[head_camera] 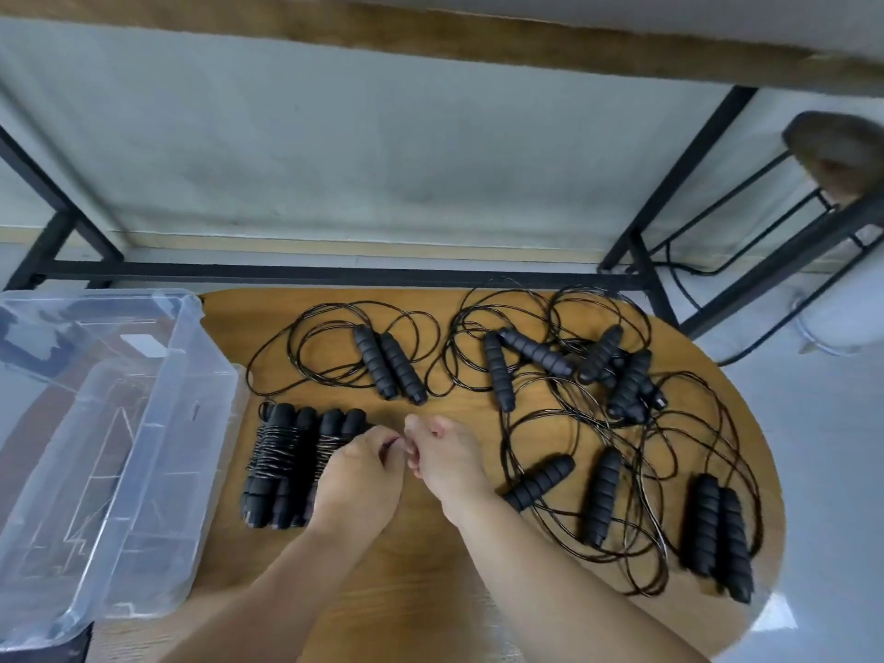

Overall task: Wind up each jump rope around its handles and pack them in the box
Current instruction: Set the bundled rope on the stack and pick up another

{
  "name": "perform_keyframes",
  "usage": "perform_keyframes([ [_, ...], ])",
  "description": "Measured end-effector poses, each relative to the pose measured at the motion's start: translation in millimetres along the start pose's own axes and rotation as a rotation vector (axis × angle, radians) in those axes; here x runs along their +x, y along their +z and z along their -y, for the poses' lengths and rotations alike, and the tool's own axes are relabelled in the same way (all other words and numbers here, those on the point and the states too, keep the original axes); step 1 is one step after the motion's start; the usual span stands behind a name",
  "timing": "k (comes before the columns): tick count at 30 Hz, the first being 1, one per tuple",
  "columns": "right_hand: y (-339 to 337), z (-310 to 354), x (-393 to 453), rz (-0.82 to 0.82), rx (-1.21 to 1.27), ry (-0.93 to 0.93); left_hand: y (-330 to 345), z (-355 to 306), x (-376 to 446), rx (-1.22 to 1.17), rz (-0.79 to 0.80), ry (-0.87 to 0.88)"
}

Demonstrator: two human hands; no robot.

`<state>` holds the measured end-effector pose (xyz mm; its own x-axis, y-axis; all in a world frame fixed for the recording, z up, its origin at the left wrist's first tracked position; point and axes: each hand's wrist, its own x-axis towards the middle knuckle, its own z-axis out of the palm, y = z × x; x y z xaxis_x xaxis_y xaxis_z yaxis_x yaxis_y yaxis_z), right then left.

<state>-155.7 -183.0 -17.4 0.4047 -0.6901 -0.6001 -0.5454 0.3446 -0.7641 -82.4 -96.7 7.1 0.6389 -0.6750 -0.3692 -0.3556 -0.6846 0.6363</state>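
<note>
A wound jump rope (272,464) lies by the clear plastic box (158,452). A second, partly wound rope (337,435) lies beside it, half hidden under my left hand (356,480). My left hand pinches its thin black cord end. My right hand (445,459) meets it fingertip to fingertip, fingers curled at the same cord. An unwound rope (390,361) with paired foam handles lies behind the hands. More loose ropes (598,370) tangle to the right, and one pair of handles (717,533) sits at the right front.
The round wooden table (406,581) ends close on the right. The box at the left holds nothing I can make out. Behind stand black metal table legs (665,184) and a stool (837,155); the floor is grey.
</note>
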Motion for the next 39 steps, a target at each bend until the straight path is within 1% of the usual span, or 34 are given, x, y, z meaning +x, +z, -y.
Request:
perform_keyframes([
  [3, -38.9, -3.8, -12.9, -0.098, 0.06, 0.005, 18.7, -28.2, -0.3, -0.094, 0.093, 0.003],
  [6, -85.0, -15.9, -24.8, -0.209, 0.109, 0.028, 46.2, -56.0, -6.0, -0.098, 0.185, 0.027],
  [10, -149.8, -45.2, -37.2, -0.305, 0.138, 0.053, 92.8, -87.6, -14.1, 0.02, 0.296, 0.073],
  [13, -184.2, -68.2, -40.4, -0.315, 0.118, 0.105, 124.8, -101.8, -18.4, 0.116, 0.354, 0.096],
  [17, -239.2, -102.0, -38.7, -0.363, 0.194, 0.155, 186.3, -134.8, -30.4, 0.19, 0.454, 0.122],
  [20, -279.6, -127.9, -34.9, -0.444, 0.132, 0.149, 232.8, -161.5, -37.4, 0.19, 0.499, 0.132],
  [23, -319.5, -155.4, -25.8, -0.506, 0.089, 0.196, 277.4, -184.5, -42.0, 0.186, 0.528, 0.117],
  [27, -365.4, -189.1, -9.8, -0.581, -0.113, 0.232, 330.7, -210.2, -41.3, 0.214, 0.539, 0.123],
  [29, -378.7, -202.6, -0.7, -0.587, -0.154, 0.234, 352.4, -218.3, -37.7, 0.256, 0.531, 0.141],
  [32, -389.5, -219.5, 9.7, -0.506, -0.219, 0.287, 380.3, -225.6, -33.0, 0.302, 0.553, 0.111],
  [36, -394.1, -224.1, 13.6, -0.436, -0.161, 0.294, 395.4, -229.2, -24.4, 0.286, 0.509, 0.068],
  [39, -395.6, -228.4, 16.1, -0.41, -0.092, 0.318, 397.6, -226.5, -21.5, 0.257, 0.54, 0.016],
])
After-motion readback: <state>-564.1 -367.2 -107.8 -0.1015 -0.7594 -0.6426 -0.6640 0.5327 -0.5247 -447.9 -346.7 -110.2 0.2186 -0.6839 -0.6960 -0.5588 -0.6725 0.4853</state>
